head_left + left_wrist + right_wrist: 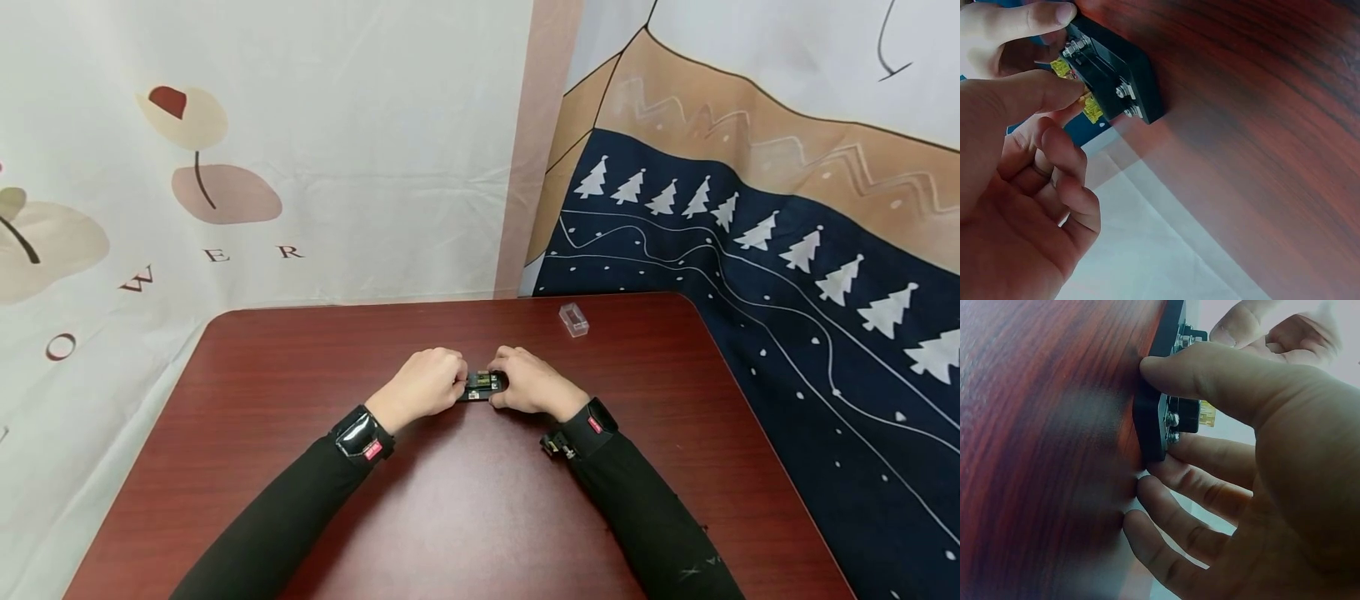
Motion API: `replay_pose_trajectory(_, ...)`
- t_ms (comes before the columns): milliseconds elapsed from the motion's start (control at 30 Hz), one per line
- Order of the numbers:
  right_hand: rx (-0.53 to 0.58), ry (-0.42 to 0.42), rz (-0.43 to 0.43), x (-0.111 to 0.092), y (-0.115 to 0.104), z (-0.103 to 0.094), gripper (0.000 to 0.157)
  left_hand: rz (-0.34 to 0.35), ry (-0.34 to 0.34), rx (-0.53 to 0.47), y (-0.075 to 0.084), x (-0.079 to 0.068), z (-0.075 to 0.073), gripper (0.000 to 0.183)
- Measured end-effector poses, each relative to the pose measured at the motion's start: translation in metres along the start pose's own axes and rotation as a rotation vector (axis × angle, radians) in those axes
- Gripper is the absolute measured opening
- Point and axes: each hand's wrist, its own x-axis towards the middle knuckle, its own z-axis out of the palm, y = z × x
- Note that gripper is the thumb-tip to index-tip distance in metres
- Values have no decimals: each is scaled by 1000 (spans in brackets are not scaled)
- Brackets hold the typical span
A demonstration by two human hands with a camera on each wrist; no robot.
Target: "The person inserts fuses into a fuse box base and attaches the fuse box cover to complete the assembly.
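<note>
A black fuse block with metal screw terminals and small yellow blade fuses sits on the table between both hands. My right hand grips its right end, the thumb on the near side and the fingers round the far side. Over the block, my left hand pinches at a yellow fuse with thumb and forefinger; the fingertips hide most of it. The left hand's other fingers curl loosely in the left wrist view. In the right wrist view, a yellow fuse stands out from the block beneath the right thumb.
A small clear plastic box lies near the table's far edge, right of the hands. Printed cloth hangs behind and to the right of the reddish-brown table. A pale curtain hangs at the back left.
</note>
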Motion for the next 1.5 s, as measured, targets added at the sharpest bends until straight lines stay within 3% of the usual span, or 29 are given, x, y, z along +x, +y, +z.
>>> replay_pose_trajectory(267,2,1,4,-1,2,-1,46,-34,-1,-7,4,0,-1,19)
replay_pose_trajectory(500,3,2,14,-3,6,-5,47,-23,-8,15,7,6,-2,11)
replay_pose_trajectory(833,3,6,-6,-3,6,-3,46,-7,21,7,-1,-4,-1,3)
replay_pose_trajectory(1067,2,-3,-6,-2,5,-2,46,-61,6,-28,-13,-11,-6,19)
replay_pose_trajectory(1300,0,-4,-7,-1,2,-2,46,-80,-37,-33,-24,-18,0,55)
replay_pose_trajectory(1500,-2,-8,-2,1,1,0,46,-97,-78,-33,-29,-22,8,58)
